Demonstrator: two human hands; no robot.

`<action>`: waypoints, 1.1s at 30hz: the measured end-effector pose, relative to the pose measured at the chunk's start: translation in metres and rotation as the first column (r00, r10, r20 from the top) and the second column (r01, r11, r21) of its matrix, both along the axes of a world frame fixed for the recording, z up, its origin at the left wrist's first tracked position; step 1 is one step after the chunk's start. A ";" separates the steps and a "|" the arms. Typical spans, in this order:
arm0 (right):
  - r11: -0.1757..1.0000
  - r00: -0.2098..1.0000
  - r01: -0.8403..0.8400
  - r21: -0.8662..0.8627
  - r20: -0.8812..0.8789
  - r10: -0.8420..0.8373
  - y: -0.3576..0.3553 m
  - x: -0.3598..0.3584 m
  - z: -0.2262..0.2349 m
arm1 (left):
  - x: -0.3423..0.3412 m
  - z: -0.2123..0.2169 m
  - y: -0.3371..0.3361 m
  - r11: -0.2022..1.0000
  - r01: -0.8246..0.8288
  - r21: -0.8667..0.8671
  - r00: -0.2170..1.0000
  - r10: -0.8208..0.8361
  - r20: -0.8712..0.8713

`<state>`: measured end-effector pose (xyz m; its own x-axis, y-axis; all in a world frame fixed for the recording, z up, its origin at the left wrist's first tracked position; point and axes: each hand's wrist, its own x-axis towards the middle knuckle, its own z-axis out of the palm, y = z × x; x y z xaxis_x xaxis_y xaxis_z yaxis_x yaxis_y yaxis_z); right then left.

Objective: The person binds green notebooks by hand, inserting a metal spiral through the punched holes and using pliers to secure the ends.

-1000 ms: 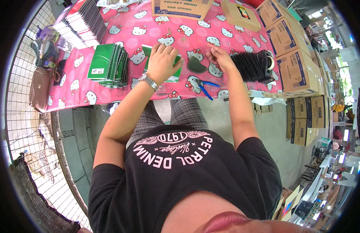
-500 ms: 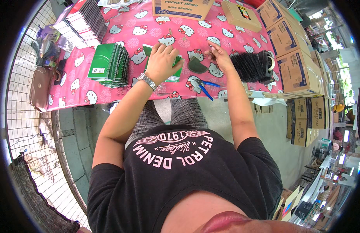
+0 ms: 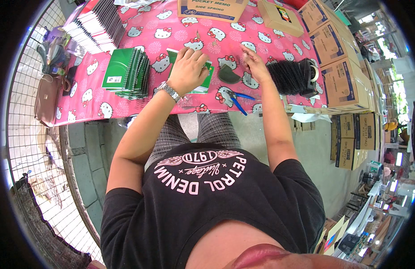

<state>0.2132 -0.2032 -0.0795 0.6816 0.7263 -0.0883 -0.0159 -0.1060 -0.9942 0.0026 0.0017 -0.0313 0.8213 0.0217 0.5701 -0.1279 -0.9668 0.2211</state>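
Observation:
My left hand (image 3: 190, 69), with a metal watch on its wrist, rests flat on a green notebook (image 3: 203, 80) lying on the pink patterned tablecloth (image 3: 261, 49). My right hand (image 3: 254, 60) hovers just right of it, fingers pinched near a row of black spiral binding coils (image 3: 290, 76); whether it holds one is too small to tell. A dark green cover piece (image 3: 227, 75) lies between the hands. Blue-handled pliers (image 3: 236, 99) lie near the front edge.
A stack of green notebooks (image 3: 127, 74) sits to the left, more stacked notebooks (image 3: 93, 27) at far left. Cardboard boxes (image 3: 339, 58) stand to the right and at the back (image 3: 214, 9). A brown bag (image 3: 46, 101) lies beside a wire fence.
Both hands stayed over the green notebook and the coils, with only slight finger movement.

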 end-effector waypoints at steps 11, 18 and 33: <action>0.996 0.997 0.078 0.036 0.018 -0.078 0.009 -0.008 0.002 | -0.001 -0.002 0.001 1.000 0.001 0.009 1.000 -0.001 0.019; 0.998 0.982 -0.054 -0.037 0.177 0.060 0.005 0.000 -0.006 | -0.002 0.000 0.001 1.000 0.017 0.001 1.000 -0.017 0.024; 0.999 0.986 -0.025 -0.043 0.161 0.031 0.011 -0.009 0.001 | -0.003 -0.002 0.004 0.999 0.034 0.008 0.999 -0.034 0.015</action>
<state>0.2039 -0.1924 -0.0780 0.6688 0.7434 -0.0084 0.1480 -0.1442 -0.9784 -0.0004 0.0058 -0.0330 0.8130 -0.0101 0.5821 -0.1637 -0.9635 0.2119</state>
